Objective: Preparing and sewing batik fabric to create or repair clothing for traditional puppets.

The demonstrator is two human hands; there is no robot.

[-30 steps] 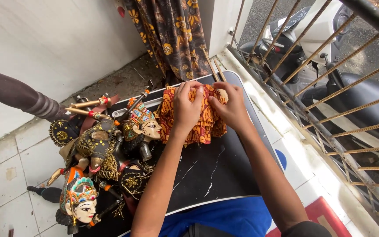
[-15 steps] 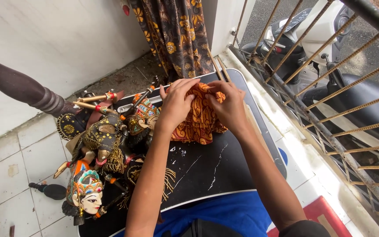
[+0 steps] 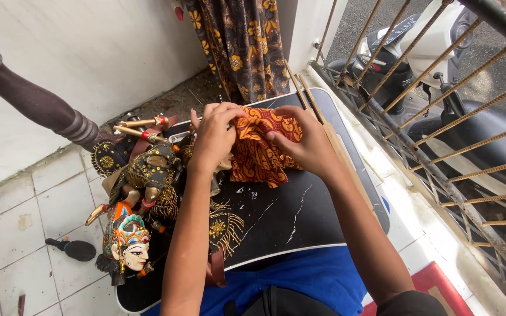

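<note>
Both my hands have closed in and bunched the orange batik cloth (image 3: 262,149) that lay flatter a second ago. My left hand (image 3: 213,137) and right hand (image 3: 306,143) each keep a pinching grip on it, above the black table (image 3: 288,216), beside the wayang puppets (image 3: 139,193).

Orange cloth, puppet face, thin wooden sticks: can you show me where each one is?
Orange patterned cloth (image 3: 259,158), head view, on its hanging folds.
Painted puppet face (image 3: 134,255), head view, on the white cheek.
Thin wooden sticks (image 3: 308,99), head view, on their upper length.
</note>
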